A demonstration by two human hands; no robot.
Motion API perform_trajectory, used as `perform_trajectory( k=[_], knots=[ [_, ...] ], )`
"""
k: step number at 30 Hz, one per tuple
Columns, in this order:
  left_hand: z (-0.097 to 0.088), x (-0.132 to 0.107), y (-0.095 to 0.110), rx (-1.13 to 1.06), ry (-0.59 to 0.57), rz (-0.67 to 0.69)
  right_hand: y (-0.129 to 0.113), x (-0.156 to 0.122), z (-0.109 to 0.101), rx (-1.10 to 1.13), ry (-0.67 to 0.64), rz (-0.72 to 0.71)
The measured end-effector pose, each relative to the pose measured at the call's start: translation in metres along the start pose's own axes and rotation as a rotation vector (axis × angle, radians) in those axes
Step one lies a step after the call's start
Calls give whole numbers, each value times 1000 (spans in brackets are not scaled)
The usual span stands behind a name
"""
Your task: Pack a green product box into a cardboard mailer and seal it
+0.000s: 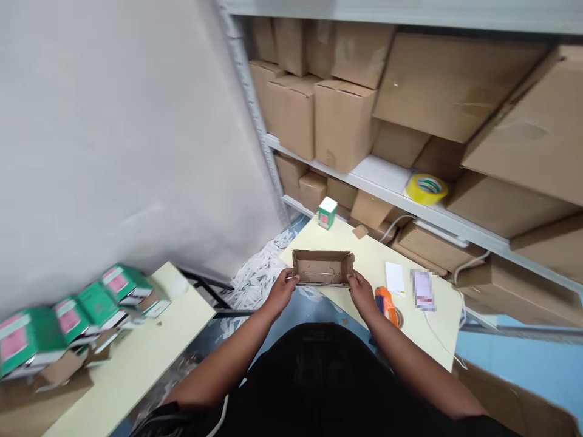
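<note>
Black shirt (319, 382) nearest, I have left hand (281, 292) and right hand (362, 294) gripping the box (322, 266) by its ends, sensible holds for probably light, stiff, crushable card.

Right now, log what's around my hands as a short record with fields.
Left hand: gripping the left end of an open cardboard box
Right hand: gripping that box's right end
Box contents: none visible
Work table: small green-and-white carton at the far corner; orange tape dispenser beside the right forearm
Rack: brown boxes, yellow tape roll
Side table, left: row of green packages
Floor: white paper strips heaped by the wall
</note>
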State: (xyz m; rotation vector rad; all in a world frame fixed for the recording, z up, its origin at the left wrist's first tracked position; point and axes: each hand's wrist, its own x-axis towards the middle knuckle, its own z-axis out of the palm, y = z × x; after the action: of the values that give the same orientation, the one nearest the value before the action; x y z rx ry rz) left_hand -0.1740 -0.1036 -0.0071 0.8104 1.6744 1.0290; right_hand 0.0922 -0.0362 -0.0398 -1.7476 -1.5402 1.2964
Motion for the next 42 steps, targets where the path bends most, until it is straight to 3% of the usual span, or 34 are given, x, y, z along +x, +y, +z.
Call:
perform_trajectory(
  k=[4, 7, 14, 19, 23, 29, 32, 37, 42],
  knots=[
    [-45, -43, -27, -67, 173, 33, -24, -15, 41, 18, -71, -81],
    [-90, -87, -53, -109, 293, 65, -47, -38, 81, 78, -200, -84],
    [-218, -224, -118, -159, 519, 130, -104, -130, 201, 38, -521, -61],
    [-292, -321, -164, -178, 691, 140, -138, -199, 293, -113, -662, -212],
    [-331, -374, -187, -192, 784, 154, -164, -229, 353, -335, -756, -443],
    [-374, -406, -204, -186, 894, 169, -205, -240, 424, -367, -859, -478],
    [-405, -414, -204, -189, 953, 112, -223, -236, 458, -370, -912, -462],
    [-480, -418, -181, -3, 1127, -18, -240, -228, 508, -424, -1035, -447],
    [-574, -387, -155, 362, 1077, -40, -247, -230, 536, -483, -1079, -493]
  ],
)
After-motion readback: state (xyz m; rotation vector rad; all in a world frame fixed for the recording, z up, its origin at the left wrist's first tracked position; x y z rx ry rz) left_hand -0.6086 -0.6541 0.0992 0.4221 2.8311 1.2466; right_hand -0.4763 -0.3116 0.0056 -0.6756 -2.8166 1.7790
